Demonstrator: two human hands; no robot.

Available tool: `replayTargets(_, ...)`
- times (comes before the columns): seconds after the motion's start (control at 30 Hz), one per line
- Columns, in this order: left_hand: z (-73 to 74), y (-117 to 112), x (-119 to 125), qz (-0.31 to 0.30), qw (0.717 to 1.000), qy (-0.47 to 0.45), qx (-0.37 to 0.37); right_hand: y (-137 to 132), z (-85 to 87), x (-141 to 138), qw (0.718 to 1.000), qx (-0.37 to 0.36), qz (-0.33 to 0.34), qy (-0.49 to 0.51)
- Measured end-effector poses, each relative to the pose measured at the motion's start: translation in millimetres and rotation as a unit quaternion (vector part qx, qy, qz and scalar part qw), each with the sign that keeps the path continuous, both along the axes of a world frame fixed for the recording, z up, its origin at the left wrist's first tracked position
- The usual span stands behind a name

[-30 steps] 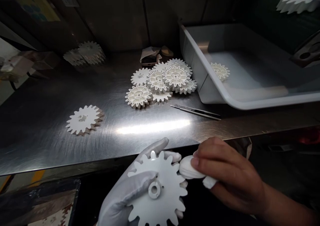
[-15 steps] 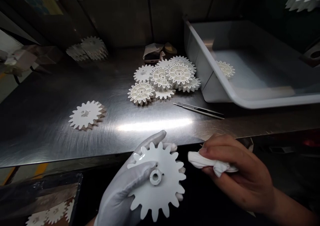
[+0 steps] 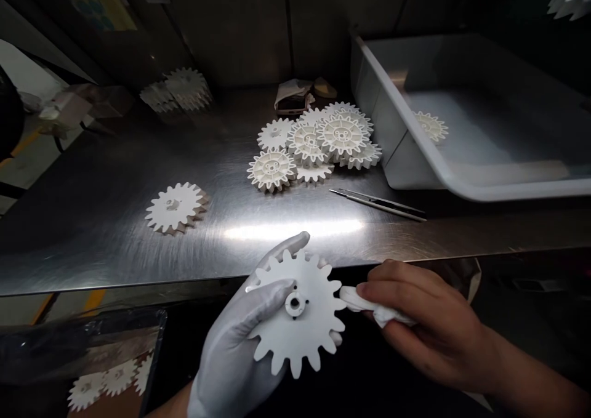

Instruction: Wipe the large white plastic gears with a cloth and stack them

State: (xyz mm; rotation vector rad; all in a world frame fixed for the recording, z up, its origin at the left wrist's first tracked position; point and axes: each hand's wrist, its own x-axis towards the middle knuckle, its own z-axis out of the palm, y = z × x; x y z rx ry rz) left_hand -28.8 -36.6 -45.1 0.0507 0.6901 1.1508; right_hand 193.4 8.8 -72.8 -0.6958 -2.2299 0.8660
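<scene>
My left hand (image 3: 235, 338), in a white glove, grips a white plastic gear (image 3: 309, 338) in front of the table edge. Its thumb lies across the flat face beside the hub, and the other fingers are behind the gear. Bare, my right hand (image 3: 429, 319) pinches a folded white cloth (image 3: 360, 298). The cloth's tip is at the teeth on the gear's right side; whether it presses on them I cannot tell. A single white gear (image 3: 175, 205) lies on the metal table to the left. Several more gears (image 3: 341, 135) are heaped beyond my hands.
Tweezers (image 3: 378, 204) lie near the table's (image 3: 115, 252) front edge. At the right stands a large grey bin (image 3: 443, 172) with a gear (image 3: 431, 125) inside. Stacked gears (image 3: 187, 88) stand at the back left. Below the table, a lined box (image 3: 154, 350) holds several gears.
My right hand has brought the cloth left to the gear's edge. The gear in my left hand has risen slightly and turned. The whole view has shifted a little.
</scene>
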Motion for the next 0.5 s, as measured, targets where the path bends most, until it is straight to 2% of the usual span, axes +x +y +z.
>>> replayTargets(0.17, 4.2, 4.1, 4.0, 0.012, 1.0, 0.015, 0.02, -3.6, 2.8, 9.6, 0.999, 0.011, -0.041, 0.035)
replayTargets(0.27, 5.9, 7.6, 7.2, 0.004, 0.999, 0.017, 0.037, -3.8, 10.0, 11.4, 0.999, 0.026, -0.019, 0.032)
replayTargets(0.43, 0.4, 13.0, 5.7, -0.047, 0.994, -0.098, 0.028, -0.7, 14.6, 8.2, 0.998, 0.036, 0.037, 0.024)
replayTargets(0.5, -3.2, 14.5, 3.0, -0.071, 0.986, -0.143, 0.039, -1.9, 8.6, 8.2, 0.998, 0.04, 0.019, 0.043)
